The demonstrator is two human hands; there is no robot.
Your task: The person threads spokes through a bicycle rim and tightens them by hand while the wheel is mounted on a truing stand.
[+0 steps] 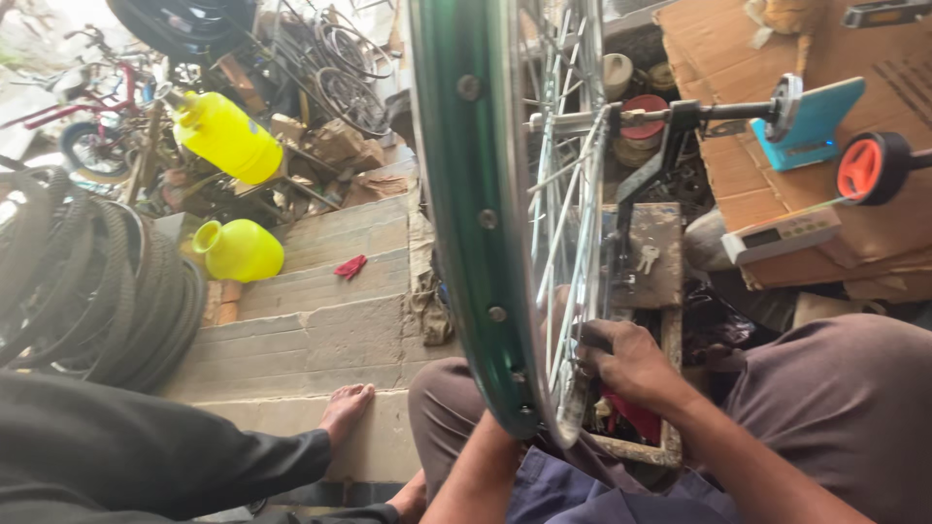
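A bicycle wheel with a green rim (pixel 473 194) and silver spokes (pixel 563 243) stands upright in front of me, its axle (pixel 573 120) resting on a black stand (pixel 650 175). My right hand (pixel 629 365) is closed around a small dark tool at the bottom of the rim, close to the spoke ends. My left forearm (pixel 476 475) rises behind the rim. My left hand (pixel 556 306) is only glimpsed through the spokes, so its grip stays hidden. I sit with my knees either side of the wheel.
Another person's black-trousered leg and bare foot (pixel 345 408) rest on the concrete steps (pixel 311 320) at left. Two yellow jugs (pixel 238 250), stacked tyres (pixel 107 291), bicycles, cardboard (pixel 767 194), an orange-hubbed small wheel (pixel 869 167) and a wooden tray (pixel 670 427) crowd the place.
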